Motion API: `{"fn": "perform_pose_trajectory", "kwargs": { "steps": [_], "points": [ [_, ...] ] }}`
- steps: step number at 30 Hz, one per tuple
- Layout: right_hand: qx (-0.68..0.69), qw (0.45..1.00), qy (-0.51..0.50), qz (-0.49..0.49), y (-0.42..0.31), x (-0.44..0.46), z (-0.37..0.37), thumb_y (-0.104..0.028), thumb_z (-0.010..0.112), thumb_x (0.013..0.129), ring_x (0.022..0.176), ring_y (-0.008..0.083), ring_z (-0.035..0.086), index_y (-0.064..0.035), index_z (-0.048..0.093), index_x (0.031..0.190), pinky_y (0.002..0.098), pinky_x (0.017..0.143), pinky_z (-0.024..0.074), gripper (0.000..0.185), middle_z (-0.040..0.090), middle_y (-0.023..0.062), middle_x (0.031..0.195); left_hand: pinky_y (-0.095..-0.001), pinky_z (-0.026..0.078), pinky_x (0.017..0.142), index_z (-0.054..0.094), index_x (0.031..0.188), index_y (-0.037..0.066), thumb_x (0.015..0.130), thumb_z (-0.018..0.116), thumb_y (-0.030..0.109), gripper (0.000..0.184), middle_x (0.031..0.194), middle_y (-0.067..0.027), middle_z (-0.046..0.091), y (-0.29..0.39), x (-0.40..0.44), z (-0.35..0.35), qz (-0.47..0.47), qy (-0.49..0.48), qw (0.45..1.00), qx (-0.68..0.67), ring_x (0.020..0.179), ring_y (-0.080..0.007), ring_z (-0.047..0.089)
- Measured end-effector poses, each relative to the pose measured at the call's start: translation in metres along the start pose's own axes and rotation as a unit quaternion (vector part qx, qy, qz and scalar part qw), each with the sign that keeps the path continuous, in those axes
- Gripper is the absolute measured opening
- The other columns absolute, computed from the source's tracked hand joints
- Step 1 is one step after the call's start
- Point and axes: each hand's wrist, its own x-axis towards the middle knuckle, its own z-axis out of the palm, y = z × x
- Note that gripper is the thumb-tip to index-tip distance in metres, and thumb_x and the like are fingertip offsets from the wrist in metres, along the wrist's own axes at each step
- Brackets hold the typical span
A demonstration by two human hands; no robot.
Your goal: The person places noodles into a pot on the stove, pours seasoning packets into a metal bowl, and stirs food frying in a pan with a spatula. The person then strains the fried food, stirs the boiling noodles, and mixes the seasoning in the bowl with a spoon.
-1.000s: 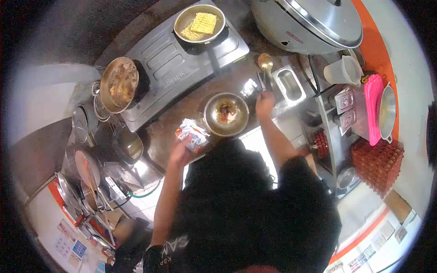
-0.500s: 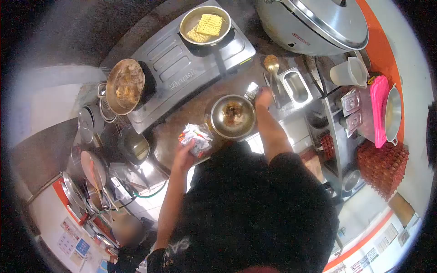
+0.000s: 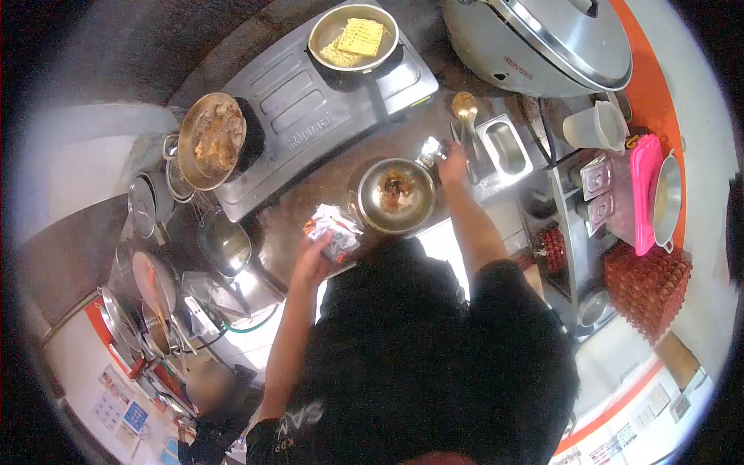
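Note:
My left hand (image 3: 313, 262) is closed around crumpled white-and-red plastic wrappers (image 3: 335, 231), left of the metal bowl. The round metal bowl (image 3: 374, 208) sits on the counter in front of my body, with a dark reddish-brown seasoning or sauce (image 3: 397, 188) in its middle. At the bowl's upper right rim, my right hand (image 3: 454, 164) pinches a small silver foil sachet (image 3: 432, 149). Whether the sachet touches the rim, I cannot tell.
A gas stove (image 3: 294, 116) carries a pan (image 3: 319, 31) with two noodle blocks (image 3: 360, 37) and a browned pan (image 3: 188, 151). A ladle (image 3: 466, 112), a steel container (image 3: 508, 147) and a large cooker (image 3: 519, 46) stand right. Another person (image 3: 221, 415) is at lower left.
The view has shifted slightly. The patch in the bowl looks redder and a little larger. Both hands keep their hold on the wrappers and the sachet.

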Motion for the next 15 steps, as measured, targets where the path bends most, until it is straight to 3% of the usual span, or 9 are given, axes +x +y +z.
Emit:
{"fn": "perform_pose_trajectory", "kwargs": {
  "steps": [1,7,15],
  "points": [
    [-0.015,1.000,-0.010,0.014,0.004,0.001,0.004,-0.007,0.061,0.064,0.088,0.0301,0.051,-0.0021,0.054,0.095,0.0369,0.076,0.0399,0.032,0.055,0.0140,0.092,-0.0373,0.045,0.080,0.041,0.108,0.002,0.076,0.053,0.006,0.034,0.099,-0.0114,0.053,0.001,0.000,0.001,0.000,0.001,1.000,0.000,0.091,-0.0232,0.054],
    [-0.012,0.994,-0.069,0.081,0.000,0.009,0.006,-0.005,0.061,0.063,0.086,0.0301,0.053,-0.0029,0.056,0.092,0.0361,0.076,0.0419,0.030,0.056,0.0156,0.090,-0.0352,0.046,0.077,0.041,0.108,0.002,0.077,0.053,0.006,0.034,0.099,-0.0103,0.053,-0.001,0.002,-0.002,0.001,0.019,1.000,0.020,0.090,-0.0224,0.054],
    [-0.108,0.994,-0.028,0.017,0.008,0.012,0.016,-0.009,0.055,0.068,0.080,0.0292,0.055,-0.0083,0.059,0.084,0.0361,0.071,0.0439,0.017,0.057,0.0140,0.086,-0.0345,0.046,0.077,0.041,0.108,0.002,0.079,0.050,0.005,0.031,0.098,-0.0103,0.054,-0.001,0.001,0.002,-0.003,0.014,1.000,0.004,0.089,-0.0218,0.054]
  ]
}}
